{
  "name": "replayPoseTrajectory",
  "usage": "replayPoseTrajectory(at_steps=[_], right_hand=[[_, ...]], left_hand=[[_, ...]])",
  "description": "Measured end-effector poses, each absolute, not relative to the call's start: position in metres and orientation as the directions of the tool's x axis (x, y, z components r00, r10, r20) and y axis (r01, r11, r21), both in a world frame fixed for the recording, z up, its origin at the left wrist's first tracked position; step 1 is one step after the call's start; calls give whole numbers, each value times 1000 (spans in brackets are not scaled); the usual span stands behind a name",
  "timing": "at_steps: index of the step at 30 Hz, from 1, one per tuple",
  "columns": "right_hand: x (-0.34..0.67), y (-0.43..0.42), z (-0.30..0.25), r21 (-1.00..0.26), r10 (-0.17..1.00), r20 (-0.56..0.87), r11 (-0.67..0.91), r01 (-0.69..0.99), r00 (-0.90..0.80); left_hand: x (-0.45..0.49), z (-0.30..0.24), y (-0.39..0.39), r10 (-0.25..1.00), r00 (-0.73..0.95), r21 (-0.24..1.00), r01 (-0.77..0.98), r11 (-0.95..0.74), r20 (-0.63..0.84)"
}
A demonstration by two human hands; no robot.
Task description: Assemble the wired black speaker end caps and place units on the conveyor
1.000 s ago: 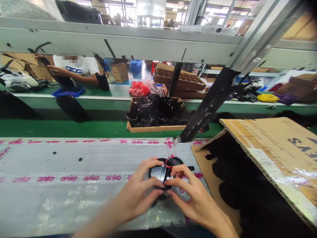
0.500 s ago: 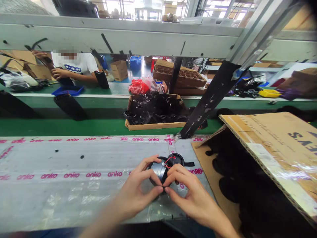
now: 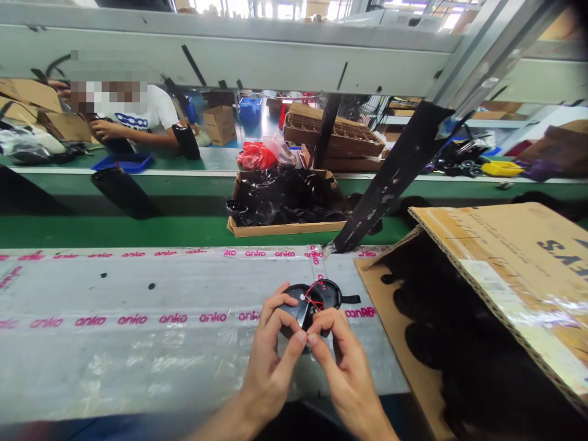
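Observation:
Low over the table, both my hands are at a round black case [image 3: 297, 304] lying opened out, with a glossy inside. Thin red wires [image 3: 315, 294] run across from it to a round black part [image 3: 331, 293] at its right, from which a short black strap [image 3: 351, 299] sticks out. My left hand [image 3: 278, 343] curls round the left side of the case, thumb and forefinger pinched at its near edge. Beside it my right hand [image 3: 342, 352] pinches the same near edge, the fingertips of both hands almost touching. What lies between the fingertips is hidden.
At right stands an open cardboard box [image 3: 514, 269] with dark round pieces inside. Beyond the taped table [image 3: 138, 355], a shallow carton [image 3: 289, 229] holds black parts. A black-wrapped post [image 3: 390, 177] slants up behind. A co-worker [image 3: 138, 116] sits across at left.
My hands have shifted slightly and my forearms have drawn closer together and more upright. The fingertips stay pinched at the case's near edge. The view has tilted a little.

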State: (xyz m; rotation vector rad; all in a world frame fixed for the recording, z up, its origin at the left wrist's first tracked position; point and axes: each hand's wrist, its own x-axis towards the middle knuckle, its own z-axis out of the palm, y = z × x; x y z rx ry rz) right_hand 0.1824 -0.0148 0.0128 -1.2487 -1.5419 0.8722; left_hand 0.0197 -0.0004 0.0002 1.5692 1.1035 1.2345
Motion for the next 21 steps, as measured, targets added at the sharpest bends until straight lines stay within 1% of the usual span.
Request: replayPoseTrajectory(at_steps=[2,4,6,8,10,12,14,16,17,19,21], right_hand=[[187,-17,10,-905,959,282,274,325,-25],[194,-18,8,-865,929,368,359,351,-43],[202,-18,8,-785,876,470,472,402,-110],[207,-18,9,-692,817,536,569,444,-211],[208,-17,12,-637,782,562,617,462,-269],[207,-16,15,-623,781,557,617,480,-281],[205,-15,20,-622,801,529,590,515,-280],[204,-15,25,-625,825,479,561,543,-300],[204,-14,27,-625,833,454,552,552,-318],[204,-13,31,-624,840,409,542,563,-356],[203,-13,33,-618,842,384,539,572,-379]], left_hand=[[20,0,0,953,138,943,163,-290,269],[21,0,0,946,150,930,196,-312,286],[23,-2,1,937,163,915,219,-338,308],[25,-4,1,931,163,912,205,-355,325],[26,-5,1,931,146,921,162,-355,334],[21,-2,3,932,150,925,144,-351,330],[12,3,7,911,233,902,192,-387,341],[-1,10,13,848,356,820,283,-498,392],[-7,14,17,799,408,746,328,-579,441],[-18,23,24,682,483,546,410,-731,550],[-24,33,29,585,549,357,471,-807,597]])
